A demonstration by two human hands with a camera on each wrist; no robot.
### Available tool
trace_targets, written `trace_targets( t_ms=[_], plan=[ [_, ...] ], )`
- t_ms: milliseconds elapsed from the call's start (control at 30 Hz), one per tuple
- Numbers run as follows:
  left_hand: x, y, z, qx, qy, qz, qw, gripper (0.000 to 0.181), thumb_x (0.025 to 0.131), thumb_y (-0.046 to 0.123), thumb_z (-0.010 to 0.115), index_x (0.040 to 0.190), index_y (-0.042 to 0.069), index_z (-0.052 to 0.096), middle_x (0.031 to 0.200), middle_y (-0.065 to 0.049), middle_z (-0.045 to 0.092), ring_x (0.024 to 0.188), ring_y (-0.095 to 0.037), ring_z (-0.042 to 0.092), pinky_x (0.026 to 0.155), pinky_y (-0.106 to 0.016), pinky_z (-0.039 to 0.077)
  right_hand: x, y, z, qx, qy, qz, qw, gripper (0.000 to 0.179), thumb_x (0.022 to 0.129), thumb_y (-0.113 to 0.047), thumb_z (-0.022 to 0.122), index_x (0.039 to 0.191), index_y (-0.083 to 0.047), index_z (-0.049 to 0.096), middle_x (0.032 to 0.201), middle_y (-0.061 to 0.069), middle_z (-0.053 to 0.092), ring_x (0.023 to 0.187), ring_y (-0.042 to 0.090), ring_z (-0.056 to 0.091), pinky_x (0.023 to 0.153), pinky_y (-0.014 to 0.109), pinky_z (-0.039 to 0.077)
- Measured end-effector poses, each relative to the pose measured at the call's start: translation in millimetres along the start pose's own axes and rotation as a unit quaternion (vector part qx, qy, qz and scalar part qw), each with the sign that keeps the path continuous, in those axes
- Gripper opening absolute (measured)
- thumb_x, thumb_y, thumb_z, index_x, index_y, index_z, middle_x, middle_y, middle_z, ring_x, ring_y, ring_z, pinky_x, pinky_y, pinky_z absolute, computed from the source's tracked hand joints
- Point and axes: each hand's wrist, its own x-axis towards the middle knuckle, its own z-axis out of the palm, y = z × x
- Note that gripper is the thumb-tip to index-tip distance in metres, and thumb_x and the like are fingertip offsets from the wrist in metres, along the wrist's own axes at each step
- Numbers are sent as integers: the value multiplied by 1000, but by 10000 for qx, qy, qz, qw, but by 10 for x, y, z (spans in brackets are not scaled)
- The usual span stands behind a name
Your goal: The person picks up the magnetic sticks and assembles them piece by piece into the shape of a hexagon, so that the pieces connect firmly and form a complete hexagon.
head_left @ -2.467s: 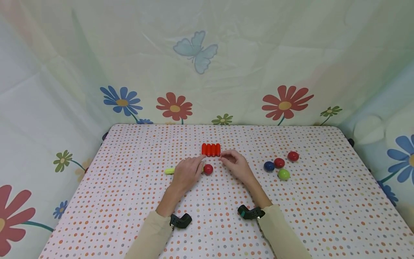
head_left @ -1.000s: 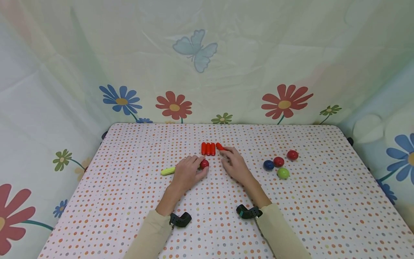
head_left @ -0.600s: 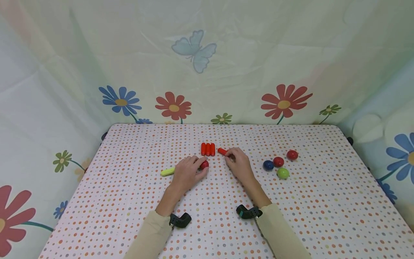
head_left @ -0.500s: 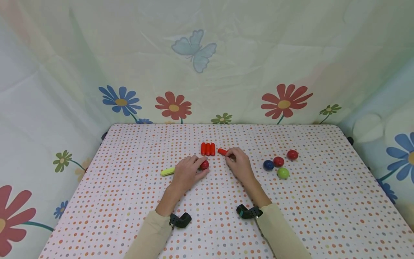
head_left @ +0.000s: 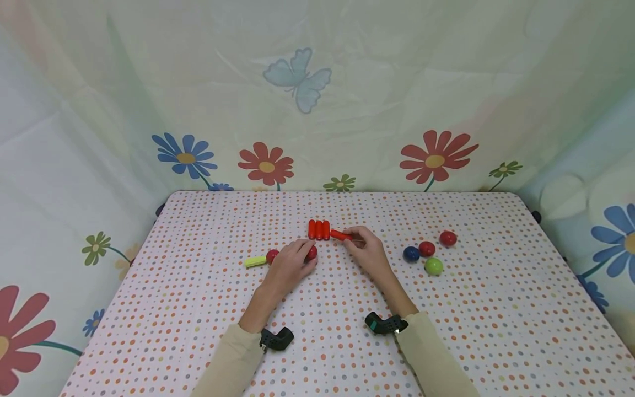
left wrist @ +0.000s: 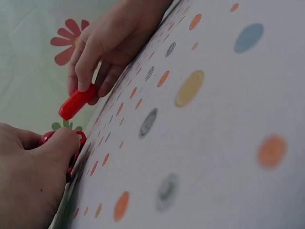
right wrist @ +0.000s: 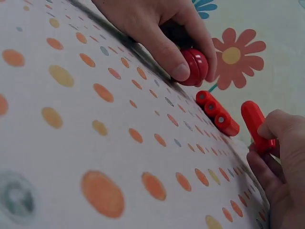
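Red ball (head_left: pixel 312 253) partly hidden in left grip (head_left: pixel 288 264), red stick (head_left: pixel 340 235) partly covered by right grip (head_left: pixel 366 249), sleeves (head_left: pixel 227 358) cropped below

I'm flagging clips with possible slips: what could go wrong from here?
The right hand pinches a red stick near one end; its free end could knock the row of three red sticks close by.

The left hand grips a red ball; being round, it might roll if released.

The left hand also partly hides another red ball beside the yellow-green stick, so it could be nudged unnoticed.
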Motion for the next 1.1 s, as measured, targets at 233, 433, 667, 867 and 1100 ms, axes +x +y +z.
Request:
trace_targets(
  t_ms=[233, 433, 667, 867, 1100],
  plan=[
    [-3, 1, 11, 75, 66, 11, 9999, 43, 90, 23, 67, 130, 8, 60, 115, -4, 68, 102, -16, 66, 91, -28, 54, -19, -14, -9, 542, -618, -111, 9966, 24, 91, -9, 66, 114, -7, 67, 116, 13, 64, 101, 24, 65, 79, 14, 52],
    [-1, 1, 12, 317, 159, 68, 9993, 43, 90, 24, 67, 130, 10, 60, 114, -3, 70, 99, -15, 68, 87, -27, 55, -17, 10, -8, 565, -735, -192, 9955, 23, 91, -9, 66, 114, -7, 68, 114, 13, 65, 100, 17, 64, 79, 12, 51],
    [-7, 12, -11, 478, 173, 13, 9987, 44, 90, 27, 68, 130, 9, 61, 114, -3, 70, 98, -15, 69, 84, -27, 57, -29, 11, -8, 596, -857, -264, 9942, 23, 90, -9, 67, 113, -6, 68, 114, 13, 65, 102, 21, 65, 81, 13, 52],
    [-9, 22, -33, 566, 193, 2, 9982, 45, 91, 29, 68, 130, 9, 61, 114, -4, 70, 98, -16, 69, 82, -27, 57, -32, -8, -16, 647, -1163, -421, 9902, 23, 93, -12, 65, 115, -8, 69, 118, 12, 65, 102, 22, 65, 82, 15, 52],
    [1, 18, -32, 536, 177, -8, 9984, 45, 91, 29, 68, 130, 9, 61, 114, -4, 69, 98, -16, 69, 82, -28, 57, -32, -13, -14, 564, -1265, -468, 9893, 25, 93, -13, 65, 117, -9, 68, 119, 11, 66, 104, 22, 65, 84, 16, 52]
  ],
)
